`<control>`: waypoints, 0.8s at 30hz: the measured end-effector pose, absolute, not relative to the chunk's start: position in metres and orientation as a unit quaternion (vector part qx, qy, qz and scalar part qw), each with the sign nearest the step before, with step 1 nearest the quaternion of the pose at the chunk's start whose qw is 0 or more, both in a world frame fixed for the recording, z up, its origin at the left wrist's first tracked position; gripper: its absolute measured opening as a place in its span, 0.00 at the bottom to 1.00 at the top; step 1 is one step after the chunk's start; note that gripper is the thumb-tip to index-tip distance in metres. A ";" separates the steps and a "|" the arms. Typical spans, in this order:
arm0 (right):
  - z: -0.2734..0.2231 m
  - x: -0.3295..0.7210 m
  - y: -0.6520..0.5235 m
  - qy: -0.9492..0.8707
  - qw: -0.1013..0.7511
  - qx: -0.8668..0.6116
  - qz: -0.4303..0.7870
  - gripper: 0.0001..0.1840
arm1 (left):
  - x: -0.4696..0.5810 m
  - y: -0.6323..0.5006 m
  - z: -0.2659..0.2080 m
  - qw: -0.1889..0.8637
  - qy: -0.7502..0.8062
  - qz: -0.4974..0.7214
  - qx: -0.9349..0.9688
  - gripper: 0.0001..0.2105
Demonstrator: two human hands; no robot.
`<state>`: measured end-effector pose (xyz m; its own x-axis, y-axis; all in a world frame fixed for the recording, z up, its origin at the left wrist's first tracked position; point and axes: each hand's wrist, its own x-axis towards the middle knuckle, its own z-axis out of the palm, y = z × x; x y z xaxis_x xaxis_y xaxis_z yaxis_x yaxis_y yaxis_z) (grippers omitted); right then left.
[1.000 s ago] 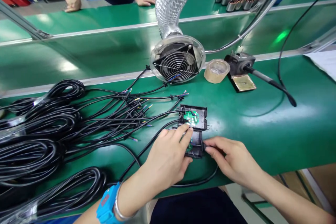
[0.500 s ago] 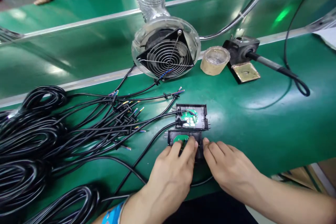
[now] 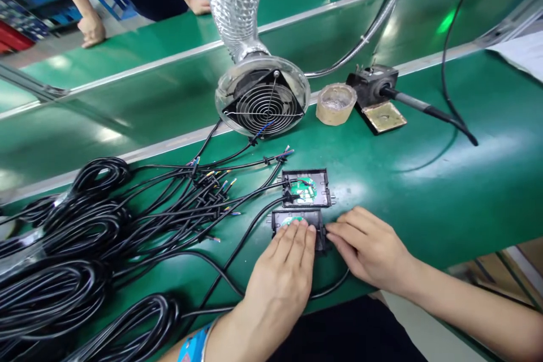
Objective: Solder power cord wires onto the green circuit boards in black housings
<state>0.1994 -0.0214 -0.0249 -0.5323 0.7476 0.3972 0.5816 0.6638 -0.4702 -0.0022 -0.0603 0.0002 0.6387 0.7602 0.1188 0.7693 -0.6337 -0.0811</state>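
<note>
My left hand [image 3: 284,266] lies with its fingers stretched flat over the near black plastic case [image 3: 320,216], hiding most of its inside. Part of a green circuit board [image 3: 292,219] shows beyond the fingertips. At the right end of this case, the thumb and fingers of my right hand [image 3: 369,243] are pinched together. A black cable [image 3: 335,285] curves up into my right hand; the pinched part is hidden. Just behind stands a second open case [image 3: 323,186] with a green circuit board [image 3: 309,191] and two cables entering from its left.
Coiled black cables [image 3: 51,288] fill the left, their stripped ends pointing right. Behind the cases are a fan with a duct [image 3: 267,104], a tape roll [image 3: 336,106] and a soldering iron in its stand [image 3: 377,82]. Across the bench are another person's hands [image 3: 91,29].
My left hand's fingers have gone from bent inside the near case to flat across it. My right hand has shifted slightly, its fingers still at the case's right end. The camera view has shifted.
</note>
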 end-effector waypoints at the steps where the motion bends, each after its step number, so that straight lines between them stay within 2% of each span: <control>1: -0.025 0.198 -0.020 -0.864 0.293 -0.379 0.155 0.08 | -0.001 -0.060 -0.001 0.057 -0.422 -0.028 -0.904 0.22; 8: -0.030 0.197 -0.019 -0.897 0.260 -0.342 0.103 0.17 | 0.003 -0.062 -0.005 0.051 -0.412 -0.004 -0.910 0.22; 13: 0.009 0.198 0.010 -0.908 0.192 -0.315 0.197 0.13 | -0.005 -0.050 0.010 -0.074 -0.440 -0.074 -0.892 0.21; 16: 0.038 0.162 0.045 -0.915 0.166 -0.328 0.164 0.14 | -0.008 -0.038 0.018 -0.116 -0.448 -0.132 -0.877 0.23; 18: 0.047 0.125 0.068 -0.928 0.075 -0.337 0.140 0.12 | -0.008 -0.031 0.020 -0.124 -0.463 -0.131 -0.868 0.24; 21: 0.048 0.077 0.092 -0.942 0.003 -0.297 0.153 0.04 | -0.006 -0.025 0.018 -0.117 -0.495 -0.108 -0.854 0.22; 24: 0.048 0.059 0.102 -0.947 0.010 -0.282 0.153 0.03 | -0.008 -0.025 0.018 -0.087 -0.524 -0.077 -0.844 0.16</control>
<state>0.0592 0.1022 0.0483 -0.8402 0.5382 -0.0665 0.5319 0.7939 -0.2948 -0.0081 -0.0250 0.0182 0.4383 0.8980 0.0388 0.8713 -0.4351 0.2270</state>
